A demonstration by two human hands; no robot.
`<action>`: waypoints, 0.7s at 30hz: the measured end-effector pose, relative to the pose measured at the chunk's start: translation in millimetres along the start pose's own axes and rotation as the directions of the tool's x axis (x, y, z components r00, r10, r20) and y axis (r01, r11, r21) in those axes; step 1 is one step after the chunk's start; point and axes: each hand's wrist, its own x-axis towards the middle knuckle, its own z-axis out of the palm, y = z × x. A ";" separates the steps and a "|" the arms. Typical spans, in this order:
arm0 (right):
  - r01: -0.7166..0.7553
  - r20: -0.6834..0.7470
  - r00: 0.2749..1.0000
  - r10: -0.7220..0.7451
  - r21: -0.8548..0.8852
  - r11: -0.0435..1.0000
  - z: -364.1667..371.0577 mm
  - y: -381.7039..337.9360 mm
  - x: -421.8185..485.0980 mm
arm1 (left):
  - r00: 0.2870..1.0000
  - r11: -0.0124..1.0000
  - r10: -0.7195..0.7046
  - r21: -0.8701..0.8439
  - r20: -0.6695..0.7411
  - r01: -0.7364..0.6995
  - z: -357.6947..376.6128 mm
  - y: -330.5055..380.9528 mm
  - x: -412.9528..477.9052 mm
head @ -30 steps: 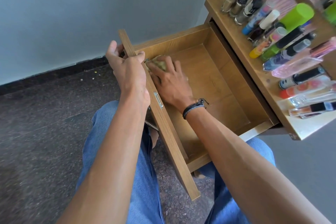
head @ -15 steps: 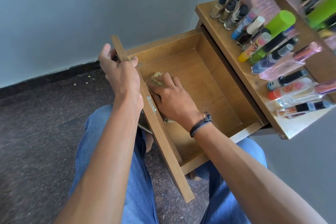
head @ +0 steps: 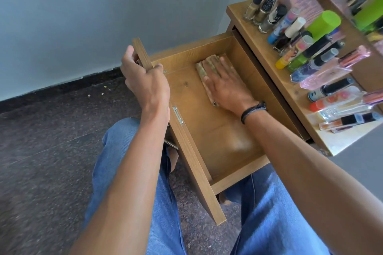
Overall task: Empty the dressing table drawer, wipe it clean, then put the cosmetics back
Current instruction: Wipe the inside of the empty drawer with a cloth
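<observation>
Left hand (head: 145, 85) grip clamped on the drawer (head: 219, 136) front's top edge; right hand (head: 226, 87) flat, fingers apart, pressing cloth (head: 207, 64) near the far corner.

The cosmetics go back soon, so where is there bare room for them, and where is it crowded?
The drawer floor is bare from the right hand and cloth down to the near side wall, and between the cloth and the front panel gripped by the left hand. The tabletop is packed with bottles; only its front edge strip is free.
</observation>
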 end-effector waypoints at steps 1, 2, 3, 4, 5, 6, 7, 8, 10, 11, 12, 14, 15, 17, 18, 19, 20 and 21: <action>0.006 -0.024 1.000 -0.006 -0.002 1.000 0.7 3.2 1.0 | 1.000 1.000 -0.001 0.000 -0.001 0.001 0.4 -1.9 1.7; 0.003 -0.048 0.999 -0.002 0.011 1.000 1.0 5.6 0.8 | 1.000 1.000 0.000 0.001 -0.002 0.000 0.7 -3.6 2.9; -0.016 -0.065 0.998 0.018 0.030 0.999 1.7 7.8 0.6 | 1.000 1.000 0.000 0.001 -0.005 0.000 1.0 -4.5 3.8; -0.041 -0.080 0.996 0.044 0.041 0.998 2.5 9.8 1.1 | 1.000 1.000 -0.002 0.000 -0.008 0.002 1.3 -4.9 4.1; -0.067 -0.092 0.993 0.070 0.042 0.997 3.5 11.5 2.4 | 1.000 1.000 -0.003 -0.002 -0.010 0.003 1.7 -5.4 4.3; -0.085 -0.106 0.991 0.087 0.028 0.996 5.3 12.3 3.9 | 1.000 1.000 -0.003 -0.002 -0.012 0.003 1.7 -5.7 4.6; -0.098 -0.114 0.989 0.098 0.004 0.995 8.1 11.8 5.0 | 1.000 1.000 0.000 -0.002 -0.016 0.000 1.7 -6.0 4.9; -0.111 -0.116 0.987 0.107 -0.029 0.993 11.8 11.0 5.1 | 1.000 1.000 0.002 -0.001 -0.020 -0.002 1.6 -6.3 5.6; -0.149 -0.138 0.981 0.137 -0.082 0.985 18.3 7.3 0.3 | 1.000 1.000 0.004 -0.001 -0.022 -0.004 1.8 -7.6 6.9; -0.184 -0.142 0.975 0.171 -0.083 0.979 18.7 2.5 -6.6 | 1.000 1.000 0.004 0.000 -0.021 -0.004 1.3 -8.2 7.4; -0.223 -0.139 0.967 0.212 -0.072 0.972 16.5 -2.2 -15.7 | 1.000 1.000 0.006 0.001 -0.019 -0.006 1.4 -8.2 7.0; -0.283 -0.123 0.954 0.274 -0.067 0.957 11.1 -11.7 -36.2 | 1.000 1.000 0.008 0.001 -0.014 -0.008 1.9 -8.4 6.7; -0.316 -0.117 0.944 0.307 -0.065 0.947 8.7 -16.1 -46.8 | 1.000 1.000 0.006 0.000 -0.015 -0.006 1.7 -8.8 7.1; -0.366 -0.120 0.926 0.359 -0.046 0.929 4.1 -21.7 -64.4 | 1.000 1.000 0.002 -0.004 -0.018 -0.002 1.7 -9.2 7.6; -0.384 -0.130 0.917 0.376 -0.037 0.923 2.0 -23.4 -70.5 | 1.000 1.000 -0.001 -0.004 -0.020 0.001 1.6 -9.4 7.8; -0.399 -0.133 0.910 0.392 -0.030 0.916 0.1 -23.8 -74.1 | 1.000 1.000 -0.002 -0.005 -0.023 0.002 1.8 -10.0 8.2; -0.409 -0.122 0.907 0.404 -0.022 0.912 -2.4 -23.6 -76.0 | 1.000 1.000 -0.001 -0.005 -0.024 0.001 2.0 -10.3 8.3; -0.415 -0.104 0.905 0.412 -0.008 0.910 -4.7 -22.8 -75.5 | 1.000 1.000 -0.001 -0.003 -0.025 0.001 2.3 -10.9 8.3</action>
